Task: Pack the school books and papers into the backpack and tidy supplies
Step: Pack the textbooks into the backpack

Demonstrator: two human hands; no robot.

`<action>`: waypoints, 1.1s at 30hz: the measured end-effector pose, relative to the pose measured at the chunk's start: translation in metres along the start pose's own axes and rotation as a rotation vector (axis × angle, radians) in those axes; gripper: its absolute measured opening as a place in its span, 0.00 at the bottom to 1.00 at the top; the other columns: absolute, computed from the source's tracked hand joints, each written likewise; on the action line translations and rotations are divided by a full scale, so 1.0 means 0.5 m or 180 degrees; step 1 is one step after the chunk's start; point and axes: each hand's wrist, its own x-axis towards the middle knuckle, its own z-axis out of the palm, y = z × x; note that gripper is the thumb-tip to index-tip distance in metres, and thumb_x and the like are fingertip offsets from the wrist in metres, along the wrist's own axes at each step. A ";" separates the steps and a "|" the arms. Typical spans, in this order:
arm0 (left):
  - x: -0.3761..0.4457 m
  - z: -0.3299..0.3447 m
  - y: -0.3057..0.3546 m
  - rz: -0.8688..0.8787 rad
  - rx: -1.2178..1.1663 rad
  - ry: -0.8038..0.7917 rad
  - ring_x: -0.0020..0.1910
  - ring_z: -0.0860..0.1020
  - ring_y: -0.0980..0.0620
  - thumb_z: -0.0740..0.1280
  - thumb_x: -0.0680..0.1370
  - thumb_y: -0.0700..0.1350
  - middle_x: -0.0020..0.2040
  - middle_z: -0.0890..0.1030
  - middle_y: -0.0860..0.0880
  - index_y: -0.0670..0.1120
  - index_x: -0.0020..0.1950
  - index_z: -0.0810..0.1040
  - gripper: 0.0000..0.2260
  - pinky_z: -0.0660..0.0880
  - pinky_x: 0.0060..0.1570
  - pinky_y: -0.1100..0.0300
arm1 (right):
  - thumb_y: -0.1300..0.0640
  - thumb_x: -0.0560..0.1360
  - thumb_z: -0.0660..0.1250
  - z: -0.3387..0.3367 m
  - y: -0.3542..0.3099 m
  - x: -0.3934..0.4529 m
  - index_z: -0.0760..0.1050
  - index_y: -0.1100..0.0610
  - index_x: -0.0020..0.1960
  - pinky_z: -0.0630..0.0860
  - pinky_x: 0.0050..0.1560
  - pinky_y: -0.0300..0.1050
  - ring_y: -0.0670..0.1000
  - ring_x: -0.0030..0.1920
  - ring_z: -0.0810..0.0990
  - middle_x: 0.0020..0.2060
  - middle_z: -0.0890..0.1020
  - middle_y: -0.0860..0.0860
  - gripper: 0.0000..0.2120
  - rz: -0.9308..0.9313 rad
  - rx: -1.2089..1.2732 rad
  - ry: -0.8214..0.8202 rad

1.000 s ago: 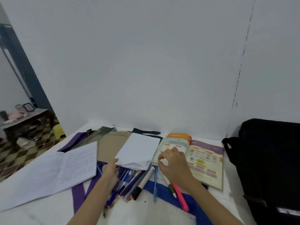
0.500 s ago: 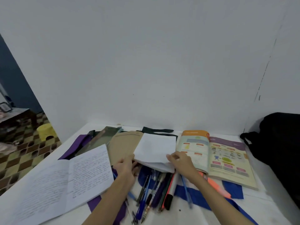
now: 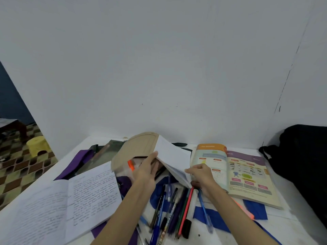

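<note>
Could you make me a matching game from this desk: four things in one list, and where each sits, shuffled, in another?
Things:
1. black fabric backpack
2. open handwritten lined notebook
3. open colourful illustrated textbook
4. white paper booklet

Places:
A. lifted between both hands
B. far right edge of the desk
C. flat at the left
D. flat, right of the right hand

Pairs: 1-B, 2-C, 3-D, 4-A
</note>
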 end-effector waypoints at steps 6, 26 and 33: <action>0.004 0.015 0.043 0.0498 0.0558 -0.0560 0.44 0.80 0.53 0.69 0.73 0.32 0.53 0.80 0.43 0.42 0.59 0.75 0.16 0.78 0.45 0.64 | 0.70 0.71 0.67 -0.020 -0.014 -0.004 0.73 0.64 0.48 0.76 0.26 0.43 0.55 0.34 0.76 0.38 0.77 0.58 0.07 0.0646 0.1538 -0.0270; 0.028 -0.053 0.037 -0.0613 0.2172 -0.1970 0.53 0.78 0.44 0.70 0.70 0.40 0.60 0.74 0.42 0.42 0.62 0.76 0.20 0.80 0.46 0.55 | 0.64 0.75 0.64 -0.095 -0.018 -0.035 0.70 0.62 0.46 0.62 0.21 0.36 0.46 0.20 0.64 0.31 0.74 0.54 0.03 0.0356 0.1064 -0.0843; 0.060 -0.055 -0.025 -0.0506 0.1804 -0.1154 0.48 0.77 0.48 0.61 0.78 0.32 0.57 0.76 0.42 0.40 0.66 0.71 0.17 0.77 0.38 0.58 | 0.64 0.76 0.65 -0.090 -0.034 -0.056 0.74 0.64 0.58 0.76 0.58 0.61 0.65 0.47 0.83 0.50 0.83 0.60 0.11 -0.0054 0.0928 -0.1148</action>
